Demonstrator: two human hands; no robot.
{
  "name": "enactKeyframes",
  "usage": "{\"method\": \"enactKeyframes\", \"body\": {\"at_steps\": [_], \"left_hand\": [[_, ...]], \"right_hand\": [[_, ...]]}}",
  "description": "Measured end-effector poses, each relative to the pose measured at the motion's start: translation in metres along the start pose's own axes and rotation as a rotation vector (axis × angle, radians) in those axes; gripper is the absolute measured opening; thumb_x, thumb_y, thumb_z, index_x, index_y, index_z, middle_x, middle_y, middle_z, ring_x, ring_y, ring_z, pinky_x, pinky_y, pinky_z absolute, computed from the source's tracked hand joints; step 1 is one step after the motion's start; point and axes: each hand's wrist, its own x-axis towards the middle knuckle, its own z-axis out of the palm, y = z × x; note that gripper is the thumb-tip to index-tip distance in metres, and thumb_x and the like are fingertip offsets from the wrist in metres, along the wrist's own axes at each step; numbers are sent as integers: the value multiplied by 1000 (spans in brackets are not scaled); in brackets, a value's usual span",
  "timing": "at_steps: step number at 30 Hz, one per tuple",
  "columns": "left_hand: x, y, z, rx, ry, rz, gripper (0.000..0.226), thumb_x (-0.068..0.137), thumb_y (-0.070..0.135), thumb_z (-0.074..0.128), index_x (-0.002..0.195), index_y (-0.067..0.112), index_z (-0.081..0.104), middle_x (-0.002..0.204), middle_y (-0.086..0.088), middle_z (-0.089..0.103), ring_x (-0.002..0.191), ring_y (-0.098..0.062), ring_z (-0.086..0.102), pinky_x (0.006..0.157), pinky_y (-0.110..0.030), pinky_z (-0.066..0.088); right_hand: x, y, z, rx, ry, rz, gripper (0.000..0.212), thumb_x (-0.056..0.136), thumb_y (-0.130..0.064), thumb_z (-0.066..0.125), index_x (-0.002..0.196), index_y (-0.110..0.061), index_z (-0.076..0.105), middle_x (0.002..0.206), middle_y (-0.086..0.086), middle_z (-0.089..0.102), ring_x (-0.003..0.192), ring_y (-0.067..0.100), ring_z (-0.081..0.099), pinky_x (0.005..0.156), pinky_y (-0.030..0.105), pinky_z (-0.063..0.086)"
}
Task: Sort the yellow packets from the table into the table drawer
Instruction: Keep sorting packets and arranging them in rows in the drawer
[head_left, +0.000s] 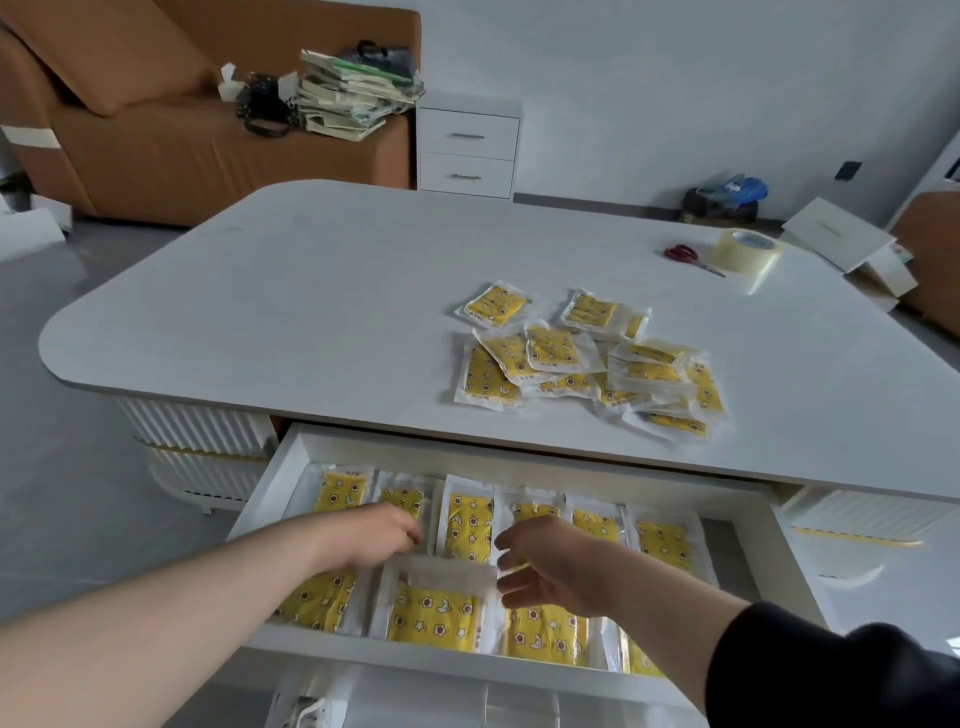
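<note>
Your left hand (371, 535), lower left of centre, reaches into the open drawer (415, 662). Its fingers are curled down at the top left corner of a packet (434, 618) in the front row. That strip is blurred, so I cannot tell whether they pinch the clear border or only rest on it.

The packet lies flat, a yellow printed pad inside a see-through sleeve, just beside its neighbours. Judge it as light, thin and floppy, with a slick film that will slide over the packets next to it. A nudge with flat fingertips should square it up. To lift one, pinch the empty clear margin at an end rather than the padded middle. Nothing suggests it is fragile, though the film may crease.

Your right hand (550, 564), just right of the packet, is released, its fingers loosely spread and holding nothing.

Further right and higher in the frame, the pile (587, 358) of loose packets lies on the tabletop (311, 291), overlapping one another. Take the top ones by an exposed corner so the slippery ones beneath do not scatter.
</note>
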Motion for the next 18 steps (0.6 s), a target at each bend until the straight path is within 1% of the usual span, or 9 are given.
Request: {"method": "enactKeyframes", "body": {"at_steps": [3,5,6,7,9,11,14,16,18], "left_hand": [[-1,-6,-3,-13,-10,-32,44,100,11,40,143,18,46,152,-3,42,138,-19,39,113,-33,32],[-4,-14,-8,2,16,-74,48,98,13,42,145,21,43,154,-3,37,138,-20,39,110,-32,35],[-7,-19,-11,27,19,-94,50,97,18,44,147,22,40,156,-3,35,138,-20,38,110,-32,36],[-9,-23,-13,67,4,-115,52,98,26,46,149,22,36,157,-3,32,139,-20,37,111,-33,36],[-15,-32,-16,138,-73,-139,60,98,49,44,150,22,33,157,-1,32,141,-20,35,114,-35,33],[-22,-35,-16,80,-160,-152,65,95,62,35,149,26,36,156,1,35,142,-19,35,117,-39,29],[-30,-34,-21,31,-132,-133,66,95,65,31,150,29,34,157,4,33,144,-18,32,119,-39,24],[-33,-30,-28,55,-14,-89,67,94,64,38,150,28,34,157,5,34,142,-15,34,118,-34,27],[-39,-18,-36,43,136,-20,65,92,59,50,147,27,40,151,5,43,134,-12,44,111,-29,35]], "right_hand": [[3,2,4,-96,-35,-47,38,96,0,46,133,-4,55,121,14,61,93,21,64,91,40,57],[1,1,10,-385,8,-161,44,95,-6,49,138,-11,51,132,14,58,88,15,59,93,39,56],[-1,2,13,-565,32,-239,47,95,-14,51,142,-18,48,141,11,53,92,15,59,93,37,55],[-5,2,17,-724,44,-323,51,96,-24,55,145,-26,43,148,5,46,104,17,60,97,36,52],[-11,3,22,-956,13,-443,66,91,-42,63,149,-37,32,156,-9,34,135,20,44,111,40,35],[-15,3,25,-1083,-37,-480,73,88,-49,65,150,-38,28,158,-13,29,145,20,30,116,41,25],[-19,-3,25,-1094,-11,-521,64,92,-44,61,149,-37,32,157,-12,32,144,19,32,117,41,25],[-26,-14,20,-1031,81,-594,55,94,-39,58,146,-34,38,153,-10,39,140,18,39,114,36,31],[-37,-27,11,-937,188,-661,46,95,-34,57,140,-31,49,144,-9,51,129,13,50,109,29,40]]}}
